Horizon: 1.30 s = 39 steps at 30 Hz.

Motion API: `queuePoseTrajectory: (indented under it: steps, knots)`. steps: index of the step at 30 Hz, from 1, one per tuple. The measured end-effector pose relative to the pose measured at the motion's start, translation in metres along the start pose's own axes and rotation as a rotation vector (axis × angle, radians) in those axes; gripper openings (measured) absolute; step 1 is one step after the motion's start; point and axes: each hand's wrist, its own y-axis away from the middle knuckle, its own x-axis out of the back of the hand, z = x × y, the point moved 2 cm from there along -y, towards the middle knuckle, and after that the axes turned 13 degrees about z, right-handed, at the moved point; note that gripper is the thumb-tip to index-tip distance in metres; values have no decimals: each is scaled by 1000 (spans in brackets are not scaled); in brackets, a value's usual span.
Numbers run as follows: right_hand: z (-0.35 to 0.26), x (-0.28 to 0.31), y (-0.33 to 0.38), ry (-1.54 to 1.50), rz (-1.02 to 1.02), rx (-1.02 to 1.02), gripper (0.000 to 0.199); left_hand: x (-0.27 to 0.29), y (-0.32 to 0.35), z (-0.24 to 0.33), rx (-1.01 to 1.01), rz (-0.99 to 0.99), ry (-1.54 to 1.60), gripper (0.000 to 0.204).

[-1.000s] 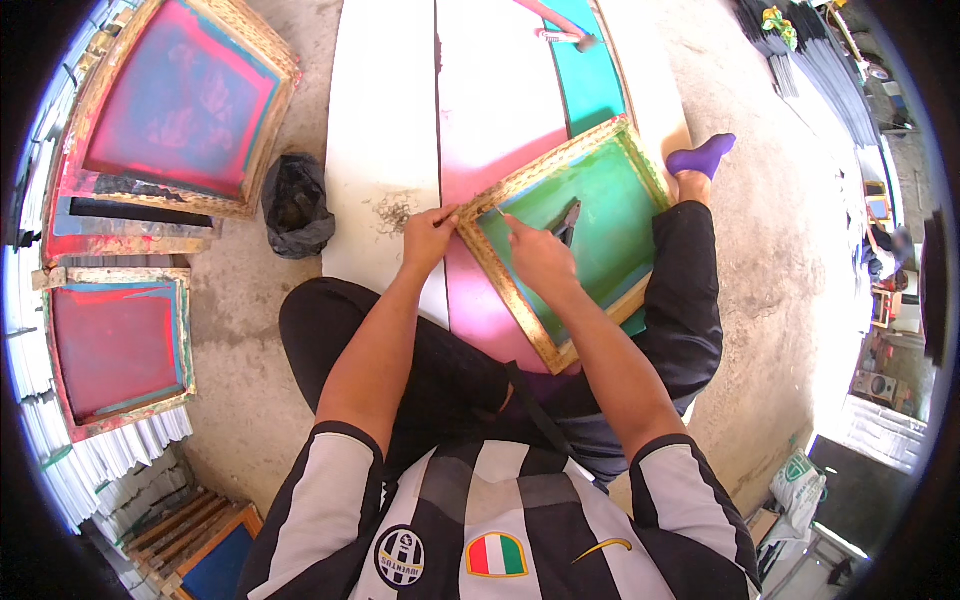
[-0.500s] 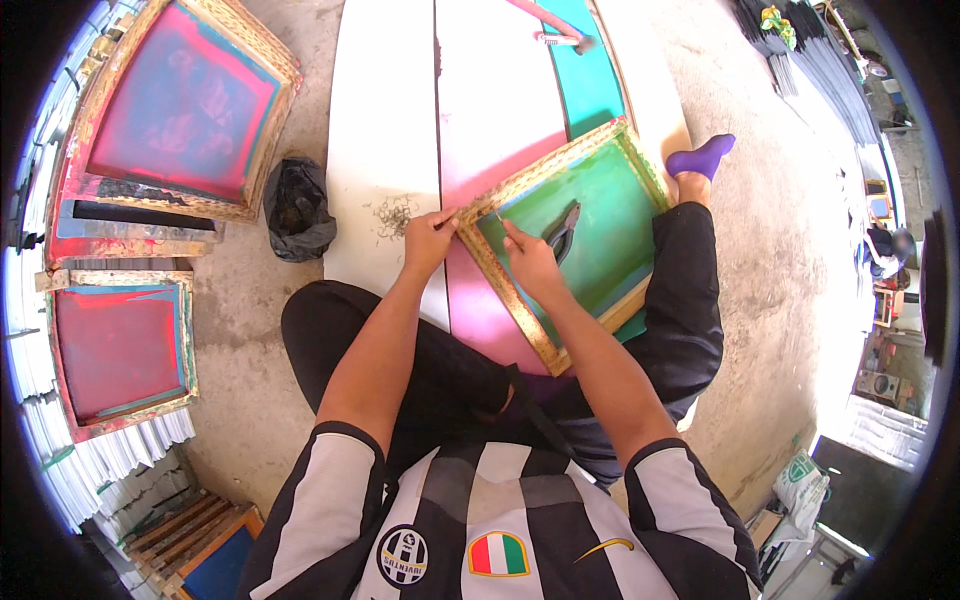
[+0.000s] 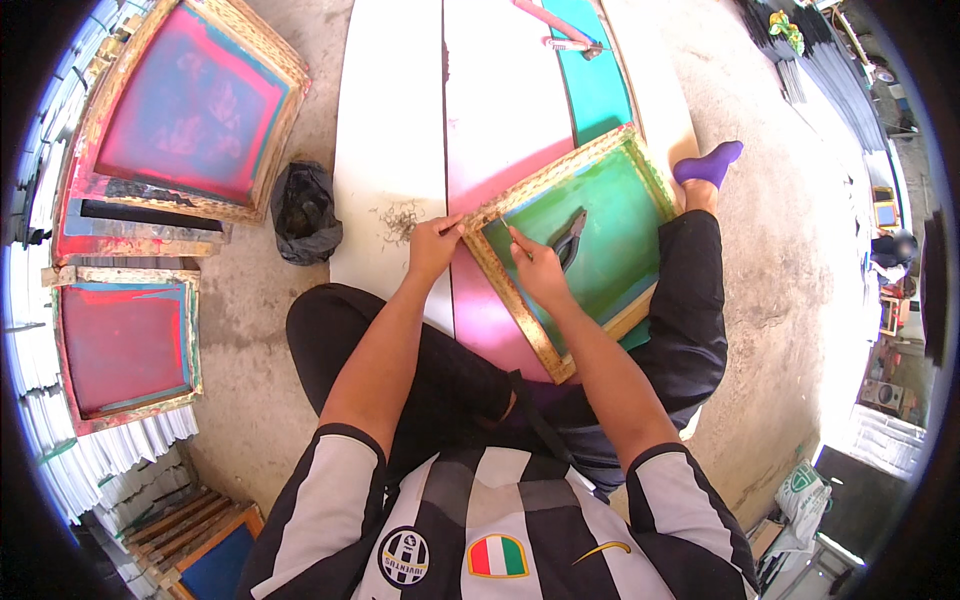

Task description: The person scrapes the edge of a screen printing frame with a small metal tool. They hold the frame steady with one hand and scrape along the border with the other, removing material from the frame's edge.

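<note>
A wooden screen-printing frame [image 3: 517,313] with green-stained mesh lies tilted across the board and against my right leg. Its upper left corner is pinched by my left hand [image 3: 432,250], fingers closed at the outer edge. Over the mesh, just inside that corner, is my right hand [image 3: 540,272]. Its fingers are drawn together, and whatever is between them is too small to make out. Pliers with dark handles [image 3: 567,249] rest on the mesh beside the right hand, partly hidden by it.
Small dark scraps [image 3: 400,218] lie on the white board [image 3: 385,130] left of the frame. A hammer [image 3: 548,16] and a white-and-red slim tool [image 3: 568,44] are at the far end. A black plastic bag [image 3: 305,225] sits on the floor; more frames [image 3: 190,382] lean at left.
The right fingertips have drawn back slightly from the frame's corner. My left hand stays at the same corner. The whole view has shifted a little.
</note>
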Motion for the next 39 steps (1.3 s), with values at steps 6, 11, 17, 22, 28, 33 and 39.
queuePoseTrajectory:
  steps: [6,11,17,22,28,33,39]
  knots:
    - [-2,3,-6,-284,-58,-178,41,2,-1,-4,36,-4,21,33]
    - [-18,5,7,559,53,271,39,5,0,-2,53,-15,25,34]
    - [15,-1,-7,199,76,258,41,2,1,3,16,-33,-15,35]
    - [-5,13,-11,-371,-229,-350,45,3,-2,-8,35,-25,27,35]
    - [-1,15,-11,-57,-98,-62,41,3,0,-1,-1,-25,17,36]
    - [13,3,-16,-168,-45,13,38,1,-2,-7,-6,-1,40,32]
    - [-28,26,2,427,45,127,39,2,-2,-10,-23,13,25,30]
